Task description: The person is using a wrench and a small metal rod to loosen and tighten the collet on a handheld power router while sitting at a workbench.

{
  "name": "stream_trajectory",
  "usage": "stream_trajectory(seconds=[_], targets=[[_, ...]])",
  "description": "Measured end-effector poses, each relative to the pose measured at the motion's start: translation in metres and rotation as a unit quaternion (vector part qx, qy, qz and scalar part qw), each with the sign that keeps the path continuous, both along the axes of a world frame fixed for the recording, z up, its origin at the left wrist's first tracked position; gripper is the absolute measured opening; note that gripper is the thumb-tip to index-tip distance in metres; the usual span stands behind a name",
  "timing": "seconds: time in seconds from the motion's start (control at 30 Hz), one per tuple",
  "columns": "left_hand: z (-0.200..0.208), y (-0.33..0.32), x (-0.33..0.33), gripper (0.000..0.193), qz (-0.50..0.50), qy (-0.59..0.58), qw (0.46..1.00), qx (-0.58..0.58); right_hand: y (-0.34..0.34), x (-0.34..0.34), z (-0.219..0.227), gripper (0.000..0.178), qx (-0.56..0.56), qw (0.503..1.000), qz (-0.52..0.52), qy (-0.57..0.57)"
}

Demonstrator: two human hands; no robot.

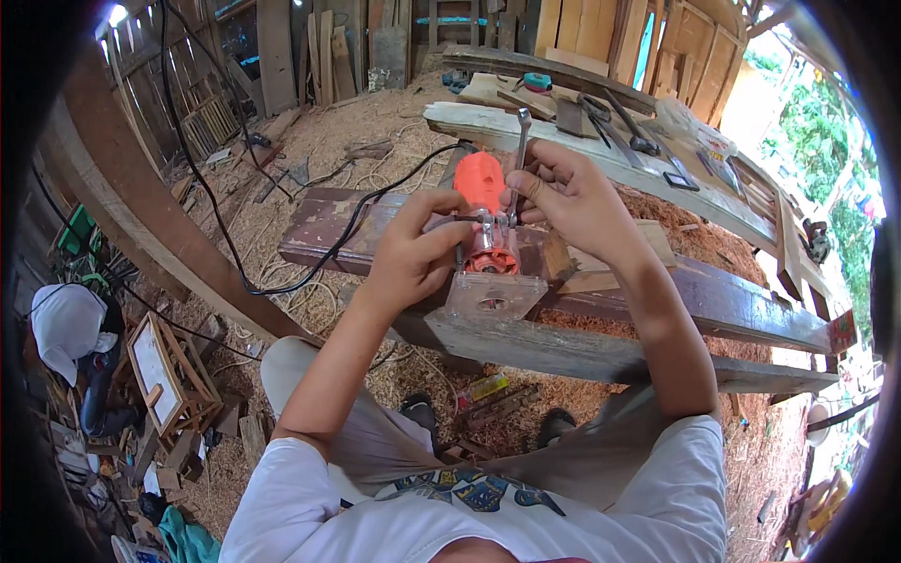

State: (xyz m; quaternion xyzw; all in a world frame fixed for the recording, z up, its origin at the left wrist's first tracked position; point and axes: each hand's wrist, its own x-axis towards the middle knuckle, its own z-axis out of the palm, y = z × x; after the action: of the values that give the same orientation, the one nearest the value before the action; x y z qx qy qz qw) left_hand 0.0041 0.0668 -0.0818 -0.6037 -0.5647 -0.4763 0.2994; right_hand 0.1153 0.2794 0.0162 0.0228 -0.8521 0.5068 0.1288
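Note:
An orange trim router (480, 180) lies on a plank in front of me, its clear plastic base (490, 296) toward me. My right hand (563, 197) is closed round a steel wrench (523, 141), which stands nearly upright with its lower end at the router's metal collet area (497, 225). From the left side, my left hand (411, 246) is closed, thumb and fingers pinching a thin dark metal piece that reaches to the same spot. Its exact kind is partly hidden by the fingers. A black power cord (361, 211) runs from the router's far end.
The router rests on dark red-brown planks (324, 220) and a grey board (601, 349). On a bench to the far right lie hand tools, a hammer (646, 144) and a phone (680, 181). Shavings cover the floor (310, 141). At left stand a curved timber (169, 225) and a wooden frame (164, 375).

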Motion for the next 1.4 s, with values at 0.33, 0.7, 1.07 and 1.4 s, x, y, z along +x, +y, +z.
stream_trajectory(seconds=[0.33, 0.7, 1.07, 1.4], targets=[[0.023, -0.016, 0.016, 0.025, -0.133, -0.274, 0.948, -0.094, 0.001, 0.002, 0.002, 0.028, -0.02, 1.0, 0.011, 0.011], [0.04, -0.029, 0.041, 0.027, -0.097, -0.597, 0.776, -0.178, 0.001, -0.001, 0.003, 0.029, -0.003, 1.0, 0.029, -0.012], [0.038, -0.036, 0.03, 0.026, -0.197, -0.583, 0.765, -0.188, 0.001, -0.004, -0.001, 0.025, -0.018, 0.999, 0.022, -0.014], [0.039, -0.027, 0.046, 0.031, -0.149, -0.534, 0.812, -0.183, -0.003, 0.001, 0.003, 0.021, 0.017, 0.999, 0.034, 0.002]])
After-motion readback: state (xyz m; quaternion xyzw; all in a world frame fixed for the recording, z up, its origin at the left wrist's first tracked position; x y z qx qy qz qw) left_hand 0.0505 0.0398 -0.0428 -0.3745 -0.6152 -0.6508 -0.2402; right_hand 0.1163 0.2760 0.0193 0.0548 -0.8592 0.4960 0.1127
